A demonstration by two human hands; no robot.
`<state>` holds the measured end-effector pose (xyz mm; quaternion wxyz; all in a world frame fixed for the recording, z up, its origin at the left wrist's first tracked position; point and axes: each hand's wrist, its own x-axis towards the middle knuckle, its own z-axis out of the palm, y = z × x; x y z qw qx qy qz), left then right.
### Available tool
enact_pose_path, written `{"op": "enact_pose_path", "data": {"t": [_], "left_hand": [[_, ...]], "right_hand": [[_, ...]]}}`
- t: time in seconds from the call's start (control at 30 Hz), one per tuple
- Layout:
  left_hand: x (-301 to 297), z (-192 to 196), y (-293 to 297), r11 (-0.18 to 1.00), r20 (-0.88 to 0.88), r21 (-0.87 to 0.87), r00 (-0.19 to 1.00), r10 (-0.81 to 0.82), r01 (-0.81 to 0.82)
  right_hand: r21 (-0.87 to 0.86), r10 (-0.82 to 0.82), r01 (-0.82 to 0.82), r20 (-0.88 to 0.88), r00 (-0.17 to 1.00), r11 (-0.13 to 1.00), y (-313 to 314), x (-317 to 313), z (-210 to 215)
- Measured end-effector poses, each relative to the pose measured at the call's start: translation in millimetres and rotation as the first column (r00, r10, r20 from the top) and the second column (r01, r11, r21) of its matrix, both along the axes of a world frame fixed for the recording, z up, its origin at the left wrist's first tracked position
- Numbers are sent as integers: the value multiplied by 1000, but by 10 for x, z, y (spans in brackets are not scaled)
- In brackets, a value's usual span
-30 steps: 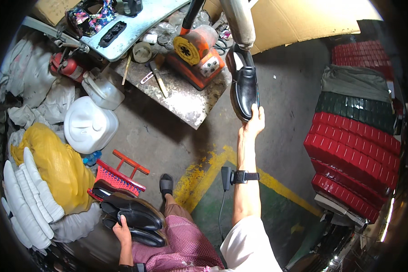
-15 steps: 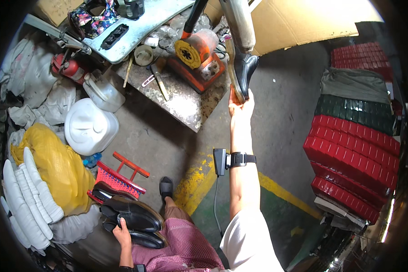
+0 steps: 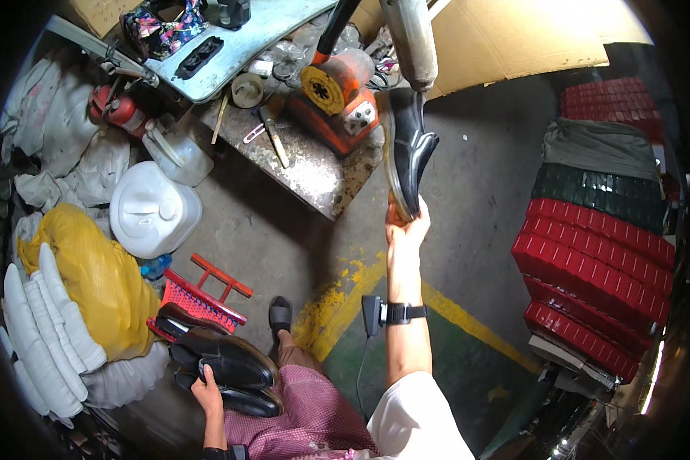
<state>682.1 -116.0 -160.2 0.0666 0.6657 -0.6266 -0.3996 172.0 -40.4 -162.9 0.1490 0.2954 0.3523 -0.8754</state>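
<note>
My right hand (image 3: pixel 408 228) is stretched forward, its fingers closed on the toe end of a black shoe (image 3: pixel 408 146) with a tan sole edge. The shoe's heel end points at the lower end of a metal pipe (image 3: pixel 410 50); whether they touch I cannot tell. My left hand (image 3: pixel 207 391) is at the lower left, gripping a black shoe (image 3: pixel 251 402) with its thumb on top. Beside it, on my lap, rests another black shoe (image 3: pixel 230 359). Behind these, a third shoe (image 3: pixel 184 318) lies on a red plastic seat (image 3: pixel 199 303).
A worn metal table (image 3: pixel 314 180) holds an orange machine (image 3: pixel 337 107), a brush-like tool (image 3: pixel 274 138) and a tape roll (image 3: pixel 247 90). White jugs (image 3: pixel 149 211), a yellow sack (image 3: pixel 92 284) and a fire extinguisher (image 3: pixel 123 113) stand left. Stacked red boxes (image 3: pixel 590 261) line the right; cardboard (image 3: pixel 514 46) is behind.
My right hand has drawn back toward me with its shoe, bringing the shoe down away from the pipe. My left hand and its shoes have barely moved.
</note>
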Motion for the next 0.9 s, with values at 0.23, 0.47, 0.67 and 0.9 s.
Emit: {"op": "enact_pose_path", "data": {"t": [0.23, 0.47, 0.67, 0.9], "left_hand": [[81, -56, -8, 998, 34, 61, 999, 0, -2], [44, -9, 59, 1000, 17, 15, 1000, 3, -3], [-57, 79, 154, 1000, -3, 3, 1000, 7, -7], [-5, 62, 188, 991, -3, -128, 999, -39, 38]], "right_hand": [[747, 141, 223, -390, 910, 626, 30, 27, 42], [889, 282, 375, -443, 851, 263, -242, -367, 290], [188, -127, 142, -90, 988, 972, 73, -263, 256], [0, 293, -302, 245, 924, 953, 602, 894, -145]]}}
